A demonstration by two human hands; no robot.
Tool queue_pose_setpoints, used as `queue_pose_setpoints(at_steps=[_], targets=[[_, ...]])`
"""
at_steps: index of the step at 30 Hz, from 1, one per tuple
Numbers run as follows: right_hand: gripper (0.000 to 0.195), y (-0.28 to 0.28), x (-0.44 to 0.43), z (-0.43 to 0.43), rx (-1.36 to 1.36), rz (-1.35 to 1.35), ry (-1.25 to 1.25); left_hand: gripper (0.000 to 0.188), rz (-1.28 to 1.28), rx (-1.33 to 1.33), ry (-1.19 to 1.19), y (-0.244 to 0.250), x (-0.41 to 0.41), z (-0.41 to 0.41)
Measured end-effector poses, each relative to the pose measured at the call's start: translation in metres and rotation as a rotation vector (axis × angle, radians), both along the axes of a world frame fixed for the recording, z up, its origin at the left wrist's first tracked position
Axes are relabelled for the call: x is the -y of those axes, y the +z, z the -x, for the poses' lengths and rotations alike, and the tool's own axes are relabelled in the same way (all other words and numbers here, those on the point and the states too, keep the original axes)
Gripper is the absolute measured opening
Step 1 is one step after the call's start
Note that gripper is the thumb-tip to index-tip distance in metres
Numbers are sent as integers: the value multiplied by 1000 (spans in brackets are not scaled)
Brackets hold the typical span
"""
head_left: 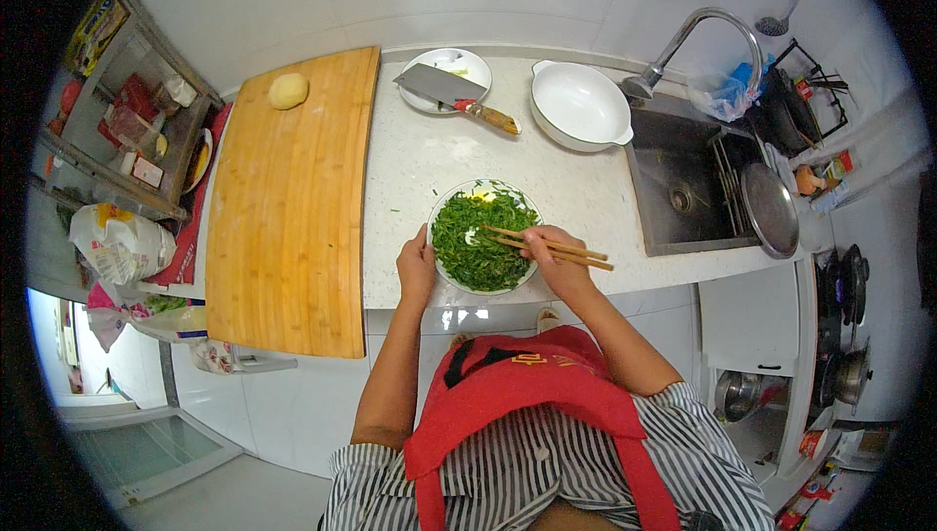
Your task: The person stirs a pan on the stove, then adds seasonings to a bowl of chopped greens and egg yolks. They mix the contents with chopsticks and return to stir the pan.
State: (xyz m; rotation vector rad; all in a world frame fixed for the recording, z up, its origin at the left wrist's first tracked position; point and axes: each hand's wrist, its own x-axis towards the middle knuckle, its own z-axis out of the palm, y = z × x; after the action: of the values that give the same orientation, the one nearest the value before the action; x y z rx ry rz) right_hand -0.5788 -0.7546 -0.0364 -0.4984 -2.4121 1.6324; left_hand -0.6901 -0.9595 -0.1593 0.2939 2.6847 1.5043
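A bowl [433, 267] full of chopped green leaves [476, 260] stands near the counter's front edge. Yellow, egg-like liquid [483, 195] shows at its far side, and a small white patch [470, 237] lies amid the greens. With my left hand [417, 266] I grip the bowl's left rim. My right hand [560, 260] holds a pair of wooden chopsticks [578, 254], whose tips reach into the greens near the middle. A few green bits lie on the counter beside the bowl.
Left is a wooden board [293, 201] with a dough ball [288, 91]. Behind the bowl, a cleaver [446, 88] rests across a white plate [478, 70], its handle over the counter [410, 158]. A white two-handled pot [582, 103] stands beside the sink [670, 187] and faucet [710, 15].
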Motion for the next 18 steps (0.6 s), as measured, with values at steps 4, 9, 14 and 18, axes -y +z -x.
queue_pose_setpoints(at_steps=[4,9,14,18], targets=[[23,12,12,23,-124,199,25,41,-18,-49,-1,0,-2,-2],[22,-28,6,34,-140,298,-53,41,3,1,-13,11,-2,-2],[22,-3,4,26,-127,252,-102,41,16,-45,2,3,-4,-4],[24,-23,5,44,-149,233,-58,41,-40,-32,-4,-7,-3,1]])
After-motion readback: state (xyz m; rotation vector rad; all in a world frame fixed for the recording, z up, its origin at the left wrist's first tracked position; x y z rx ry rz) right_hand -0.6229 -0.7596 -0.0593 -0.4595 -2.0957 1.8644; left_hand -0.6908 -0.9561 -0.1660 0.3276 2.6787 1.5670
